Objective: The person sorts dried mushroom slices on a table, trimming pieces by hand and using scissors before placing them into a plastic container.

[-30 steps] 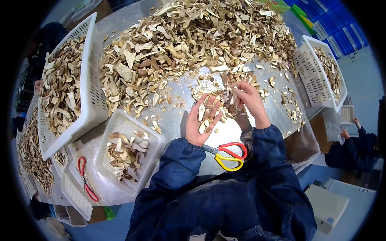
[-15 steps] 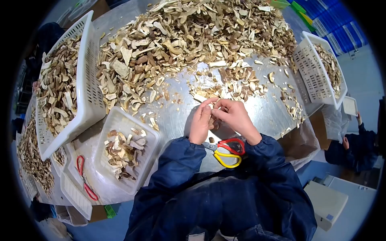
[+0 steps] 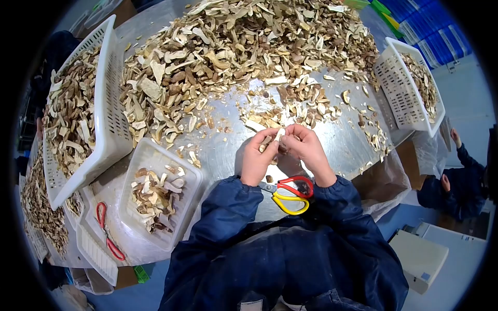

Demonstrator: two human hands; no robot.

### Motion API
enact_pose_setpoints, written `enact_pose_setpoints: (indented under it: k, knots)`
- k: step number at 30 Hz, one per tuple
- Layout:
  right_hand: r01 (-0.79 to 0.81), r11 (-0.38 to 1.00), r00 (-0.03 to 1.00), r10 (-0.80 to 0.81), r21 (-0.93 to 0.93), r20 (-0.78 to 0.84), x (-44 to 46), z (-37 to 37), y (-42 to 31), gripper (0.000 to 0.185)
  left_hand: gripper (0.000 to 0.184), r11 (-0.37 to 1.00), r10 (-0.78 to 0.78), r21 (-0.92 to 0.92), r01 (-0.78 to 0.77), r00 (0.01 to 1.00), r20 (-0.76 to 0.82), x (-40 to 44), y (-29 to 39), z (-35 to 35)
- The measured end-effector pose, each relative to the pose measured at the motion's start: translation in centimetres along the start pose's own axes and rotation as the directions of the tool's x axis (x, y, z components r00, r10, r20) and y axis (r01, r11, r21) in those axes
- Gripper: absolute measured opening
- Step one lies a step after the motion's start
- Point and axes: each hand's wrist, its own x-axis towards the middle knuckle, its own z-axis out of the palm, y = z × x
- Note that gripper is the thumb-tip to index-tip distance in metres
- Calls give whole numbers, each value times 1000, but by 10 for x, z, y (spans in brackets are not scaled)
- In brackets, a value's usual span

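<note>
My left hand is closed, with a brownish dried mushroom piece partly showing between its thumb and fingers. Close beside it, my right hand pinches a pale dried mushroom slice, and the fingertips of both hands nearly meet around it. Scissors with one red and one yellow handle lie on the metal table just below my hands, between my forearms. A small dark piece rests by their blades. Beyond my fingers spreads a large heap of dried mushroom slices.
To the left stand a white basket full of slices and a shallow tray holding several. Red-handled scissors lie farther left. Another filled basket stands at the right edge, above a lined box. A co-worker is at far right.
My hands have parted slightly at the fingertips, and the pale slice now shows upright between them. The whole view has shifted a little; the scissors and containers stay in place.
</note>
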Motion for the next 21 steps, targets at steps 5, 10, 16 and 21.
enact_pose_setpoints:
  k: [5,10,16,21]
  knots:
    - [-52,993,996,44,110,75,2,-12,17,9,31,842,303,470,-266,953,-3,-7,9,14]
    - [92,994,996,-92,-58,14,5,-9,20,10,35,747,408,553,-370,911,57,-5,8,17]
    - [310,640,900,-435,-703,1,39,2,1,14,38,732,-94,-680,49,995,-30,5,21,-18]
    - [363,237,867,-440,-901,233,59,39,6,22,38,515,30,-844,-153,987,-160,11,18,-43]
